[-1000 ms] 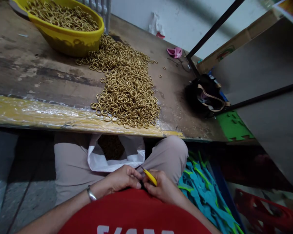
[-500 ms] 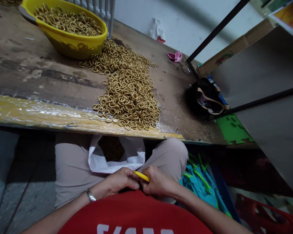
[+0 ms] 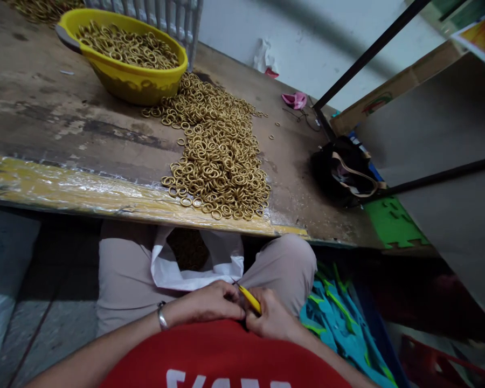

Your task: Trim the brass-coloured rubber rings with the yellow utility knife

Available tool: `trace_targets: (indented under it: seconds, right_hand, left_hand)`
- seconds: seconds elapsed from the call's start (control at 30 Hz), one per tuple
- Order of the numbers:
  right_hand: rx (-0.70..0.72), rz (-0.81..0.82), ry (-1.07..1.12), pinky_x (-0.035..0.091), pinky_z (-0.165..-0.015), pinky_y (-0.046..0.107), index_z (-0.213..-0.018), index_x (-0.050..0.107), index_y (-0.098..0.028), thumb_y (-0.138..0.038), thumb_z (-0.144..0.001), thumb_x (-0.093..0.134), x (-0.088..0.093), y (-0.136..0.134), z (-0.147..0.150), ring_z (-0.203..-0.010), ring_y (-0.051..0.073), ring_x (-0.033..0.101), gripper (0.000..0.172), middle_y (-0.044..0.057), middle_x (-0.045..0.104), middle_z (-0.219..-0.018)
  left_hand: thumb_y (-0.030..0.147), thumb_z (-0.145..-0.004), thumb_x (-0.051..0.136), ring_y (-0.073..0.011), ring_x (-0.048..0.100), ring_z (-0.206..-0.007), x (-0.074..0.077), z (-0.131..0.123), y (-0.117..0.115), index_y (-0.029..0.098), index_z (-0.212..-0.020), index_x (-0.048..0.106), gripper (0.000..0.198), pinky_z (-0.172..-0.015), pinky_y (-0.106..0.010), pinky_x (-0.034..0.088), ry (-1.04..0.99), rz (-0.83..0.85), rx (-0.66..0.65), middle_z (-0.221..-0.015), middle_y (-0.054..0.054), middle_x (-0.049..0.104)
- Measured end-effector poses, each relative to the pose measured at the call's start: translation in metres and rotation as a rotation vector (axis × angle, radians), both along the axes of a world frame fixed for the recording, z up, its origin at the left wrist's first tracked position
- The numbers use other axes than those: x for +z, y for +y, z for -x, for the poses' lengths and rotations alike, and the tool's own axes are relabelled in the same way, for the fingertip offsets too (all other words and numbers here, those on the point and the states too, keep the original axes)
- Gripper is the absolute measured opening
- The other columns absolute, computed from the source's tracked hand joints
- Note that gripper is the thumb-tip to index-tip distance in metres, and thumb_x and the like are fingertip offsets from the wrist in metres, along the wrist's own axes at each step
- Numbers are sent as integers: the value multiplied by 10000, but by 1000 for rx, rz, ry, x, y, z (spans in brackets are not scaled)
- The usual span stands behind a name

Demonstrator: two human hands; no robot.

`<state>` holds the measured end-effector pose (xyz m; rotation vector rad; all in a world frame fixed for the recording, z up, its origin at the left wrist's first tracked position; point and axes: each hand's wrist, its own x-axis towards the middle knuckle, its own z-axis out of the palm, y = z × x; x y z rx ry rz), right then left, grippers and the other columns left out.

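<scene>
My right hand point(image 3: 272, 315) is closed around yellow-handled thread snips point(image 3: 249, 299), whose thin dark tips point up and left. Close beside it, my left hand point(image 3: 216, 302) has its fingers curled together, and whatever is between them is too small or hidden to make out. Both hands are low over my lap, in front of my red shirt. Just beyond them, a white sack point(image 3: 222, 272) stands open between my knees, with dark brownish contents inside. On the table past the sack lies a heap of gold-coloured rings point(image 3: 224, 161).
A yellow basin point(image 3: 133, 86) full of similar rings stands at the table's point(image 3: 32, 129) back left. Toward the right are a black bag point(image 3: 339, 172), a pink cloth point(image 3: 294, 100) and a green foam mat point(image 3: 392, 223). Turquoise pieces point(image 3: 339, 323) fill a container beside my right knee.
The view has shifted slightly, so everything sits a little lower and further right. The snips have turned to a steeper angle, and their dark tips now show.
</scene>
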<state>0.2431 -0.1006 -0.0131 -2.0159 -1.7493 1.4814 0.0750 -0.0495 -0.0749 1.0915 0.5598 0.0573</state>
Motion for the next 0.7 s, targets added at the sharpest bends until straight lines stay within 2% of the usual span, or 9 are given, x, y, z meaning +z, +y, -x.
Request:
trace_targets:
  seconds: [0.1,0.2,0.33,0.4,0.53,0.7]
  right_hand:
    - [-4,-55,-57,275,-498,230,-610,504,-163,-134,-580,469,-2,-6,0,-533,99,390,55,-25,474,-557]
    - [-59,-69,-105,285,-504,238,-637,504,-170,-145,-591,476,-7,-16,-2,-540,112,408,59,-11,485,-578]
    - [-155,-87,-90,329,-517,227,-661,502,-177,-177,-634,476,-16,-27,-1,-567,127,460,38,1,509,-598]
    - [-163,-85,-42,346,-528,215,-672,505,-178,-174,-645,470,-19,-28,0,-579,123,468,45,-3,516,-605]
    - [-100,-99,71,368,-559,199,-712,531,-175,-147,-636,464,-21,-23,0,-594,110,481,105,-13,550,-639]
    - [47,-61,190,386,-584,193,-779,567,-168,-112,-601,454,-6,-8,0,-621,109,496,219,-15,583,-701]
  left_hand:
    - [234,-636,616,-122,468,-556,4,-1,0,181,-797,708,193,-500,-224,310,166,-96,-31,-637,28,588]
    - [263,-603,648,-119,454,-526,5,1,-1,177,-782,675,201,-465,-220,281,274,-100,-37,-595,34,554]
    - [294,-559,703,-115,477,-564,3,7,-4,147,-842,650,323,-516,-212,339,147,46,1,-634,34,562]
    - [270,-552,699,-109,466,-558,0,8,-7,132,-818,654,303,-522,-211,336,120,78,40,-612,37,546]
    - [227,-571,673,-95,445,-531,-7,9,-13,122,-806,667,257,-516,-211,318,140,58,91,-599,38,554]
    - [215,-556,684,-92,461,-558,-9,11,-16,121,-767,663,232,-536,-211,335,110,66,148,-641,27,592]
